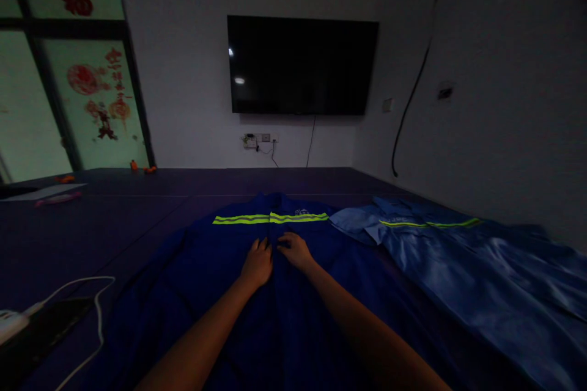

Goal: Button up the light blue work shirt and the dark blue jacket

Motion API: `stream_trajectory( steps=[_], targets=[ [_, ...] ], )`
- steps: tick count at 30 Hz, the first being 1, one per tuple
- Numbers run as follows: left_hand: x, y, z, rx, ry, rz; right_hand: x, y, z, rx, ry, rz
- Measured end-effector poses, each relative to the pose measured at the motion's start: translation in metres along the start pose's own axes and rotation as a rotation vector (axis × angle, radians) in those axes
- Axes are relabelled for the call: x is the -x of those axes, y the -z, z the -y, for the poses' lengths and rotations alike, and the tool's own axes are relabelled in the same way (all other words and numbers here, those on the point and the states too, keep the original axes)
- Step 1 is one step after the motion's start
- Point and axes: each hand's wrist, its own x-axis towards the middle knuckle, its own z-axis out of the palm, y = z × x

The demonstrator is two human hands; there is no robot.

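Note:
A dark blue work jacket (206, 281) with yellow-green and grey reflective strips (242, 219) across the chest lies spread in front of me, collar at the far end. My left hand (258, 261) rests on its front, just left of the centre opening, fingers slightly bent and apart. Across the opening, my right hand (295, 249) touches the cloth with curled fingers; a small gap shows between finger and thumb. No separate object is visible in either hand. To the right lies a lighter blue work shirt (440, 275) with a thin reflective strip.
A dark purple surface (151, 220) extends to the wall. A white cable (99, 311) and a dark flat object (46, 330) lie at lower left. Small orange objects (150, 169) sit near the door. A television (302, 67) hangs ahead; a black cable (415, 88) dangles at right.

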Motion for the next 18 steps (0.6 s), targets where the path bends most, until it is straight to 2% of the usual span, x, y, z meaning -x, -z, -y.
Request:
stream_trajectory(
  steps=[7, 12, 18],
  targets=[
    [0.003, 0.014, -0.009, 0.029, 0.082, 0.049, 0.017, 0.005, 0.014, -0.101, 0.057, -0.027],
    [-0.003, 0.017, -0.008, 0.104, 0.076, 0.038, 0.018, 0.011, 0.024, -0.094, 0.025, -0.048],
    [-0.006, 0.013, -0.005, 0.188, 0.031, 0.014, 0.017, 0.010, 0.022, -0.132, 0.024, -0.026]
  ],
)
